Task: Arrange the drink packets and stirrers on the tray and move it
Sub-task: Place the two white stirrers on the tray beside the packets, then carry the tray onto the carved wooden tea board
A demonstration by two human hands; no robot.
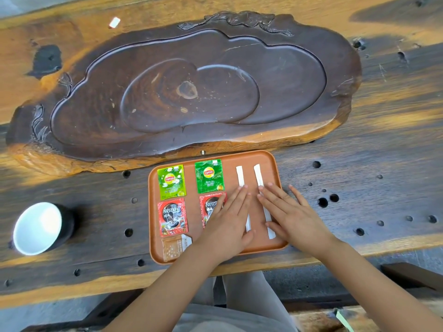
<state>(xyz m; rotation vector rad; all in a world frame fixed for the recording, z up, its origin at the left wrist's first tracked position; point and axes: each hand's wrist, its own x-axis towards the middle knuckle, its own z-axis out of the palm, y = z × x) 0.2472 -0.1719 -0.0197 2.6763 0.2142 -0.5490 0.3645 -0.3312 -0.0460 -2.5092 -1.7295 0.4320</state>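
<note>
Both grips spread flat: left hand (227, 216), right hand (287, 212) on stirrers (259, 178); Lipton, Nescafé packets (171, 180) on tray (273, 168).

- Even, soft daylight; no hard shadows.
- Glare inside white cup (38, 227); dull sheen on carved wooden slab (182, 87).
- Wide-angle bending of table (383, 144) edges.
- Slight blur at corners.
</note>
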